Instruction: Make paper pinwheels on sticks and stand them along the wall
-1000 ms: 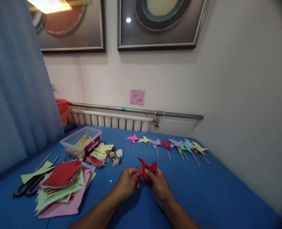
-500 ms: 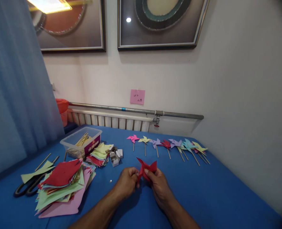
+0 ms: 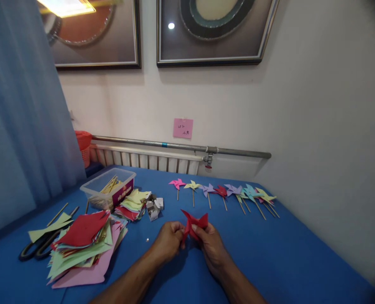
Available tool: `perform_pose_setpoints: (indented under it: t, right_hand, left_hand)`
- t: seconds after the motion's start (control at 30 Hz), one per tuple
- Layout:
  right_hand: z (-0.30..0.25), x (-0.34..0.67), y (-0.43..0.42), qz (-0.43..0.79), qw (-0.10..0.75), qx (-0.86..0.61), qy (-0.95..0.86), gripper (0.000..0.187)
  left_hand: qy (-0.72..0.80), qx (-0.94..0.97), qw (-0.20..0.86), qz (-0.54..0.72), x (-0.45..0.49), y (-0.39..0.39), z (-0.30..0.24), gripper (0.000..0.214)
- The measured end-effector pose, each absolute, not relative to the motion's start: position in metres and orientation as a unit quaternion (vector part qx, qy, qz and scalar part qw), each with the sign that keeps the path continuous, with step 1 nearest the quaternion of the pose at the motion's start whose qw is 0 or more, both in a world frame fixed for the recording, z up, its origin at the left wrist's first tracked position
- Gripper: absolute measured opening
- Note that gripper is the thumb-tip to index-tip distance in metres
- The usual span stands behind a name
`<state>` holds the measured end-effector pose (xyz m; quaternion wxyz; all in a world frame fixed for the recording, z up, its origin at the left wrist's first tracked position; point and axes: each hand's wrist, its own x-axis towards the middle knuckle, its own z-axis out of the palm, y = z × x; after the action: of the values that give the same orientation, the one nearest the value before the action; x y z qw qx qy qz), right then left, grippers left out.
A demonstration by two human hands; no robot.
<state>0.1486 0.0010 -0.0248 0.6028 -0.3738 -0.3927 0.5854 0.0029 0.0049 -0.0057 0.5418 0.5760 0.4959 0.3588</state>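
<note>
A red paper pinwheel (image 3: 192,220) without a visible stick is held up between both hands, its points curled inward. My left hand (image 3: 170,240) pinches its left edge with thumb and fingers. On the other side, my right hand (image 3: 213,246) grips the paper, thumb pressed near the centre. A small shiny piece (image 3: 147,240) lies on the blue table to the left of my left hand. Beyond the hands, small white boxes (image 3: 154,207) stand open beside a stack of smaller coloured papers (image 3: 133,204).
Finished pinwheels on sticks (image 3: 220,192) lie in a row at the back right. At the left are a pile of coloured paper (image 3: 84,249), black-handled scissors (image 3: 41,247) and a clear plastic box (image 3: 124,190) of sticks. A blue curtain (image 3: 25,114) hangs at far left.
Both hands keep their hold on the red pinwheel. Only slight finger and paper shifts show.
</note>
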Motion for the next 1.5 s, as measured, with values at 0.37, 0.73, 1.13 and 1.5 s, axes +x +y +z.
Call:
perform_pose_setpoints:
  t: [0.37, 0.73, 1.13, 1.5]
  right_hand:
    - [-0.028, 0.15, 0.004, 0.584, 0.602, -0.384, -0.386, 0.037]
    - [-0.029, 0.149, 0.003, 0.583, 0.608, -0.387, -0.375, 0.036]
    - [-0.027, 0.15, 0.003, 0.589, 0.608, -0.389, -0.363, 0.037]
    - [-0.026, 0.149, 0.004, 0.592, 0.61, -0.39, -0.354, 0.038]
  left_hand:
    - [0.497, 0.581, 0.538, 0.356, 0.003, 0.002, 0.0, 0.021]
    - [0.5, 0.57, 0.545, 0.358, 0.004, 0.003, -0.005, 0.015]
    - [0.493, 0.582, 0.539, 0.357, 0.004, 0.004, -0.007, 0.02]
    - [0.493, 0.578, 0.546, 0.353, 0.004, 0.004, -0.007, 0.015]
